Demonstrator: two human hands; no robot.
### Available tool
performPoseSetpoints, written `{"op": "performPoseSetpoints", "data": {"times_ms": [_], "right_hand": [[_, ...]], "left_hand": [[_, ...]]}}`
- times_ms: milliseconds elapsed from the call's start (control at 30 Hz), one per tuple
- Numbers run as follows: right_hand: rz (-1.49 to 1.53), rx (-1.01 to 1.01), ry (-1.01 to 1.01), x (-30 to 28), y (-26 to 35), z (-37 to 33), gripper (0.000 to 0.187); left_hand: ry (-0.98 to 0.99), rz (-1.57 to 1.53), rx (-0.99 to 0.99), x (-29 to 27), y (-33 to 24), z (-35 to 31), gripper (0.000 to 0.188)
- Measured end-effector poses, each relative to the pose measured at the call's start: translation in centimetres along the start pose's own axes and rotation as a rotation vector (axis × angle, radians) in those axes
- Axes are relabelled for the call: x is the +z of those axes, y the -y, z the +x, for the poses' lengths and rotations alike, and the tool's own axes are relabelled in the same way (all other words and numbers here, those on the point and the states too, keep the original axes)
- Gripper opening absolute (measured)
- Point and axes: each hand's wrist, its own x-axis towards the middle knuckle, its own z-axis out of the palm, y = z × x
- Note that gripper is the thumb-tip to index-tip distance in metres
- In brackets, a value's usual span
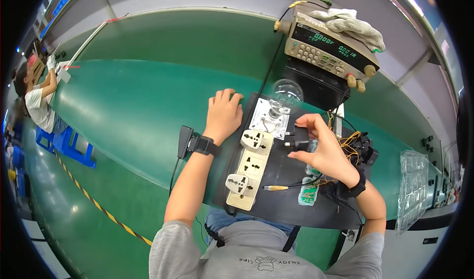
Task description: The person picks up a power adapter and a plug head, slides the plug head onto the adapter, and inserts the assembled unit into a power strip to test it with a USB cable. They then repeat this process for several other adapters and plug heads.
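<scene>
Between the thumb and fingers of my right hand is a black plug adapter, its metal pins pointing left toward the power strip. My left hand lies on the green tabletop with its fingers stretched out and nothing in it, left of the black board. A cream power strip with white socket adapters on it runs along the board's left side. Beyond it, a clear glass bulb stands in a holder on a white plate. Below my right hand lie a yellow-tipped cable and a green circuit board.
A bench power instrument with a lit display sits at the back, white gloves on top. Black adapters and yellow wires pile up at right, near a clear plastic tray. Far left, another person sits at the bench.
</scene>
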Motion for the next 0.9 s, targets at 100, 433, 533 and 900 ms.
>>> {"op": "performPoseSetpoints", "data": {"times_ms": [100,433,533,900], "right_hand": [[-0.016,-0.171,0.092,1.5,0.7,1.5,0.064],[-0.462,-0.281,0.180,3.4,3.6,2.7,0.067],[-0.590,-0.372,0.193,3.3,4.3,2.9,0.066],[-0.677,-0.340,0.318,4.4,4.4,4.0,0.067]], "left_hand": [[0.003,-0.003,-0.006,-0.1,-0.1,0.0,0.022],[0.152,0.090,0.000,-0.8,-1.0,-0.3,0.026],[0.194,0.131,0.000,-0.9,-1.3,-0.6,0.027],[0.258,0.093,-0.021,-1.6,-1.3,-0.4,0.029]]}}
